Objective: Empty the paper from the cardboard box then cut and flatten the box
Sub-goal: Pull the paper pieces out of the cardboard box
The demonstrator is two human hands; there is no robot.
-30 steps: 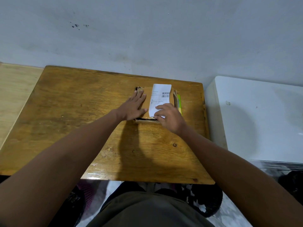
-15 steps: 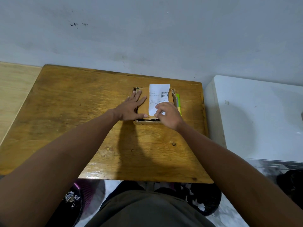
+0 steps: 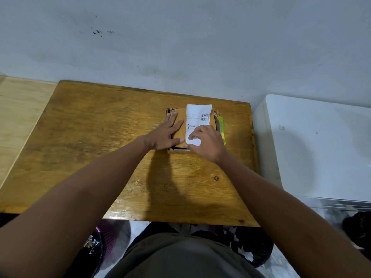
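Head view: two hands work at one closed cardboard box (image 3: 178,129) on the far right part of the wooden table (image 3: 96,137).

Left hand (image 3: 167,133) lies flat on the box's left half, fingers spread and straight, steadying it. Right hand (image 3: 207,142) curls over the box's near right corner, fingertips on the lower edge of the one white label (image 3: 197,122) stuck across the top; whether it pinches that edge I cannot tell. To open it well, I judge, keep the left palm pressing down while the right lifts the flap slowly, so nothing tears. One green tool (image 3: 221,127), perhaps a cutter, lies just right of the box; one white cabinet (image 3: 321,147) stands beyond that.
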